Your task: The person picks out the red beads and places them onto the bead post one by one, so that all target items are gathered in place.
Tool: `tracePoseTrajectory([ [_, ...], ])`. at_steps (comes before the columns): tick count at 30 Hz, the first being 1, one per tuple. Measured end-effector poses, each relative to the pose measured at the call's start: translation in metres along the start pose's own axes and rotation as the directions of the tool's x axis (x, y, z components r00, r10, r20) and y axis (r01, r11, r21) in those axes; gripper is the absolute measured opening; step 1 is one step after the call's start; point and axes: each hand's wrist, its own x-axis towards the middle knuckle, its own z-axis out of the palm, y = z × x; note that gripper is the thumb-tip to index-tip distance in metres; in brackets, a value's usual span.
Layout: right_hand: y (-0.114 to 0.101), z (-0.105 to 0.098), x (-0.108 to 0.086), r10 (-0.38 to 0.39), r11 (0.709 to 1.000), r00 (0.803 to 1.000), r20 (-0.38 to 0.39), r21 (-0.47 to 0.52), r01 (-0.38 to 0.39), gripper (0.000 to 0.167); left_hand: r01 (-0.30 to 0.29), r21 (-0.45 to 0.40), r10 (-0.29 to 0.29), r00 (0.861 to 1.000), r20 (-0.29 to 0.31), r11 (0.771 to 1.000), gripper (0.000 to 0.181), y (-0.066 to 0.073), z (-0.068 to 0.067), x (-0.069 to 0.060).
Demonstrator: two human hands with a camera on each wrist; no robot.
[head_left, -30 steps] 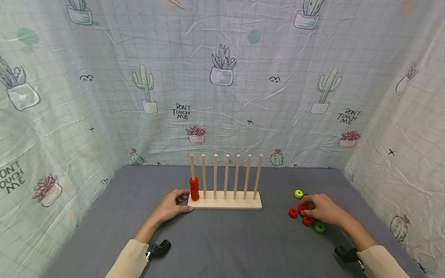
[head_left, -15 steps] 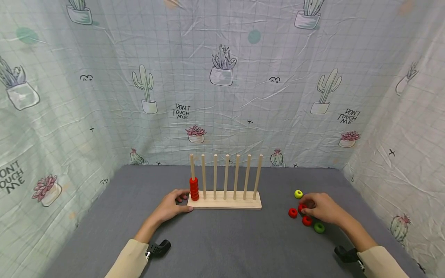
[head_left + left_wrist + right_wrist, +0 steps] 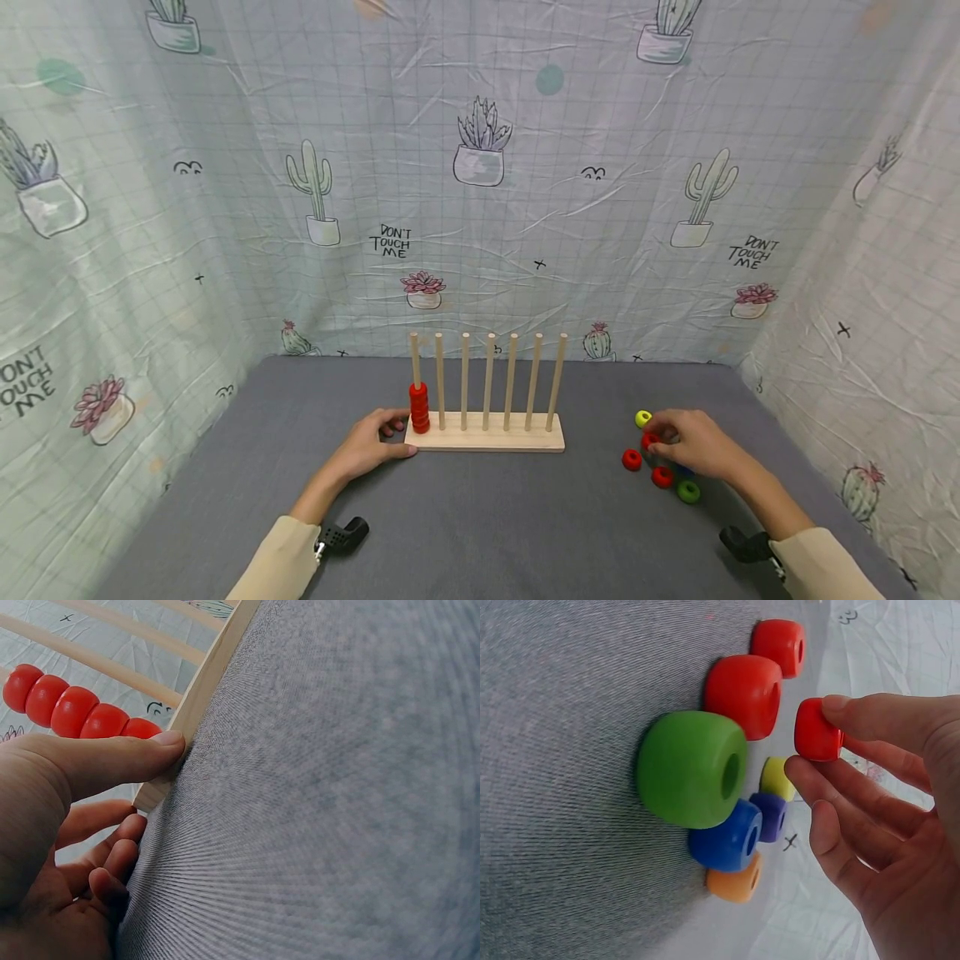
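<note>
My left hand (image 3: 367, 446) grips the left end of a wooden peg rack (image 3: 487, 442), thumb on its front edge and fingers behind. Several stacked red beads (image 3: 419, 408) sit on the leftmost upright peg; the other pegs are bare. Over at the right, my right hand (image 3: 697, 443) pinches a red bead (image 3: 817, 729) between thumb and fingers, raised off the cloth. Two other red beads (image 3: 742, 697) lie near it. A green bead (image 3: 690, 771) is closest to the right wrist camera, with a blue bead (image 3: 726, 836) beside it.
Beyond those lie a yellow bead (image 3: 778, 778), a purple bead (image 3: 769, 816) and an orange bead (image 3: 736, 877). Grey cloth (image 3: 510, 525) covers the table. A cactus-printed sheet (image 3: 480, 233) hangs behind and along both sides.
The right hand has risen slightly and lifted the red bead from the cloth. A bit of the blue bead now shows under that hand. My left hand and the rack stay put.
</note>
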Motion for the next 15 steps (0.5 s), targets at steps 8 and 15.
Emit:
tracePoseTrajectory([
  [8,-0.004,-0.003,0.003,-0.010,1.000,1.000,-0.011,-0.003,0.010,0.022,0.000,0.001,0.000,1.000,-0.001,1.000,0.069,0.001,0.000,0.001],
  [15,-0.015,-0.006,0.007,-0.028,1.000,0.999,-0.023,-0.008,0.027,0.022,0.006,0.000,-0.006,1.000,0.001,1.000,0.069,0.001,0.000,0.000],
])
